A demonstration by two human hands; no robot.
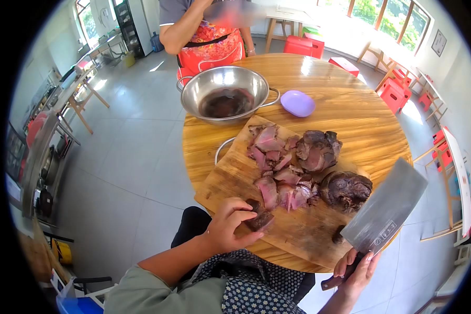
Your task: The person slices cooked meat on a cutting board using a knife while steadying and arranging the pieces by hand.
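Observation:
My left hand has its fingers around a small dark chunk of meat on the wooden cutting board. At the lower right my right hand grips the dark handle of a cleaver, its broad blade raised and tilted over the board's right edge. Pink meat slices lie spread over the board's middle. Two large dark meat pieces rest to their right, one behind the other. A small dark piece is partly hidden by the blade.
Behind the board, a metal bowl with dark liquid and a purple dish stand on the round wooden table. Across it stands a person in a red apron. Red stools are at the right.

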